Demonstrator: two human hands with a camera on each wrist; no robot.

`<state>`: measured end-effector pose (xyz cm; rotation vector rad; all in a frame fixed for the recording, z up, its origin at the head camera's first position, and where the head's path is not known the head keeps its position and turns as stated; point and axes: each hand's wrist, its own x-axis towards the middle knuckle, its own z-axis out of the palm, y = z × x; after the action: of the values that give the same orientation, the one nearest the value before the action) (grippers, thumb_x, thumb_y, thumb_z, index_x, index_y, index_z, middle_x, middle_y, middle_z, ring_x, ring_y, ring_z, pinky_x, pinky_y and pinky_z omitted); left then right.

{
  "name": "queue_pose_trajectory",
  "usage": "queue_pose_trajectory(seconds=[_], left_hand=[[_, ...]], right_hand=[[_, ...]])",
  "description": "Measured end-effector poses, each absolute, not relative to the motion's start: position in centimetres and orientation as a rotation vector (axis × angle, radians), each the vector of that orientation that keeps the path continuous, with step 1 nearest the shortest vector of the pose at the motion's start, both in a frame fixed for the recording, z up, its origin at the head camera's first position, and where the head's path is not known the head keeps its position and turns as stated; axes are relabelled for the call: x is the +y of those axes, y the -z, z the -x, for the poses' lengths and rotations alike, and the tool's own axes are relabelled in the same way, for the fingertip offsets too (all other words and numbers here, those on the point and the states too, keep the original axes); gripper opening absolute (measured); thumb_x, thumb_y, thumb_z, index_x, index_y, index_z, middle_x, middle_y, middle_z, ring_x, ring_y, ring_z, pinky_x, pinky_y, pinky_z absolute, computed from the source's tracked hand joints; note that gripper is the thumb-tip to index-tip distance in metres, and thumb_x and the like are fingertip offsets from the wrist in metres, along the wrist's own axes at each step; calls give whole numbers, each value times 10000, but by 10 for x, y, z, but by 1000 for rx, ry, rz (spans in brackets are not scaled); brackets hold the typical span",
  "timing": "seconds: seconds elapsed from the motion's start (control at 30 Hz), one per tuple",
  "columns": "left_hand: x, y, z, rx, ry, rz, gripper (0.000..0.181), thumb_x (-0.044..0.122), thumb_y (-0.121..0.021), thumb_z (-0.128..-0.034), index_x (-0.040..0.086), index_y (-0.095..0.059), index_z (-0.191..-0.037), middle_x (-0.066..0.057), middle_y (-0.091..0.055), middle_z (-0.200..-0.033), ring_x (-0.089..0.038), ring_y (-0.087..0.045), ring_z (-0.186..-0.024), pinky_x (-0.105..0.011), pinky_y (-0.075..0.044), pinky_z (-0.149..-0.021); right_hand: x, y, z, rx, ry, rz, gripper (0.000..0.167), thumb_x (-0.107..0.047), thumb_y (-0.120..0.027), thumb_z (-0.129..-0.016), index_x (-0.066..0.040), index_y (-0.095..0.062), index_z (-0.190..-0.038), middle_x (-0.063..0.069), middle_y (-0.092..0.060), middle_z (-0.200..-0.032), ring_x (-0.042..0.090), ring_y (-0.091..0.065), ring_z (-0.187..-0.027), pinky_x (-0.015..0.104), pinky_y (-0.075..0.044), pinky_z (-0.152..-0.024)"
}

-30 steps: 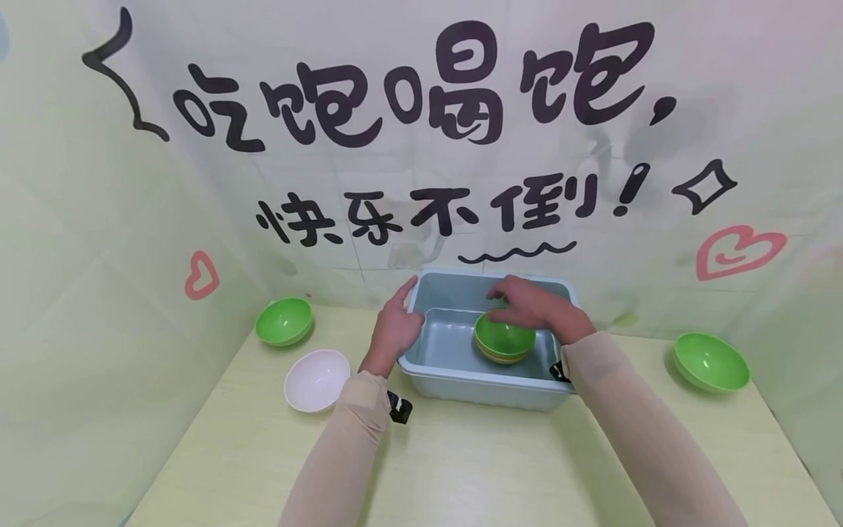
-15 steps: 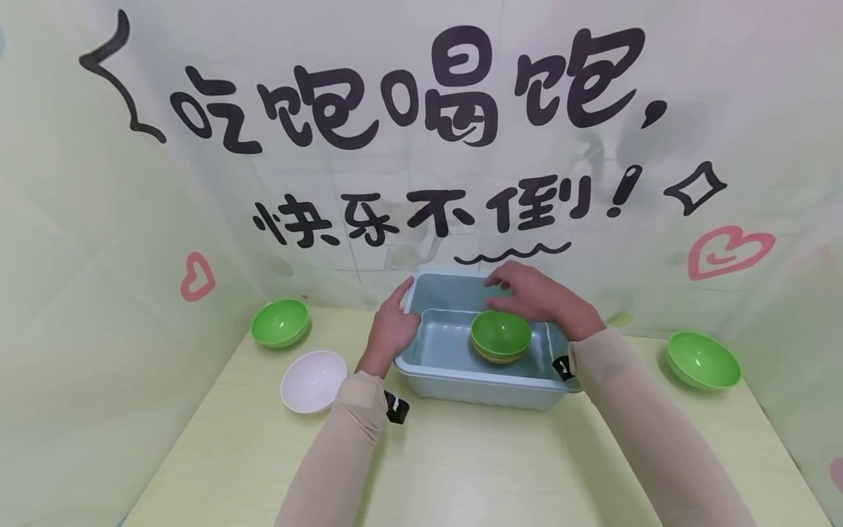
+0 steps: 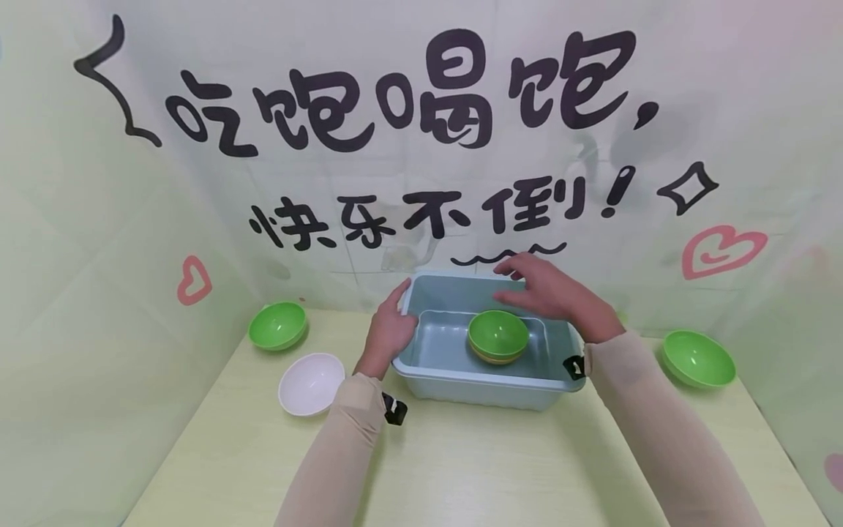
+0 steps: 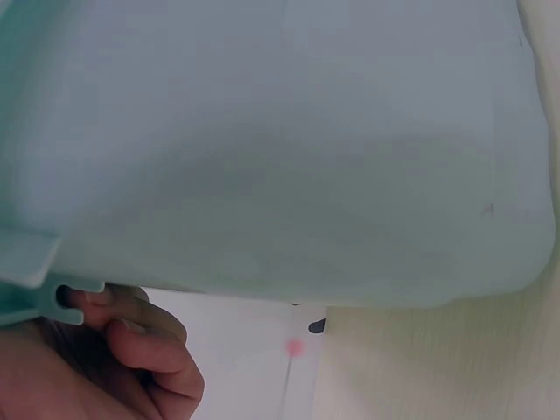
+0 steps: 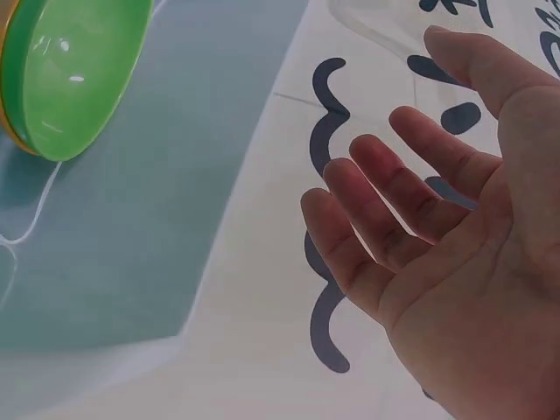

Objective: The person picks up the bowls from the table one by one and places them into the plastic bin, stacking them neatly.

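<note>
A blue-grey basin [image 3: 487,377] stands near the back wall, with a green bowl [image 3: 498,331] stacked on a yellowish one inside it. My left hand [image 3: 390,328] grips the basin's left rim; in the left wrist view the fingers of that hand [image 4: 131,354] curl under the rim's edge. Above the basin's back right part, my right hand [image 3: 543,288] hovers with relaxed, parted fingers and holds nothing. The right wrist view shows its palm and bent fingers [image 5: 437,201] apart from the green bowl [image 5: 83,74].
On the table [image 3: 461,468], a green bowl [image 3: 278,326] stands at the back left with a white bowl [image 3: 312,384] in front of it. Another green bowl [image 3: 698,359] stands at the right. A printed cloth wall [image 3: 369,168] rises behind the basin.
My right hand has lifted off the green bowl in the basin and moved up and to the right. The left hand keeps its hold on the rim. The view has shifted slightly.
</note>
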<state>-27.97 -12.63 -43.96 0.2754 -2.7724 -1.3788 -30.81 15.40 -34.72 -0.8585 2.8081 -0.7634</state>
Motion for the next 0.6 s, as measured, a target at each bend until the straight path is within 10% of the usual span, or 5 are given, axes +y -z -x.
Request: queue_pose_trajectory(seconds=[0.6], left_hand=[[-127, 437, 278, -2772, 1387, -271, 735, 110, -531, -908, 334, -361, -1586, -144, -552, -1505, -296, -613, -983, -357, -469, -705]], right_hand=[[204, 338, 297, 2883, 874, 687, 577, -273, -685, -965, 11, -508, -1435, 234, -529, -1423, 433, -537, -1291, 577, -460, -1064]])
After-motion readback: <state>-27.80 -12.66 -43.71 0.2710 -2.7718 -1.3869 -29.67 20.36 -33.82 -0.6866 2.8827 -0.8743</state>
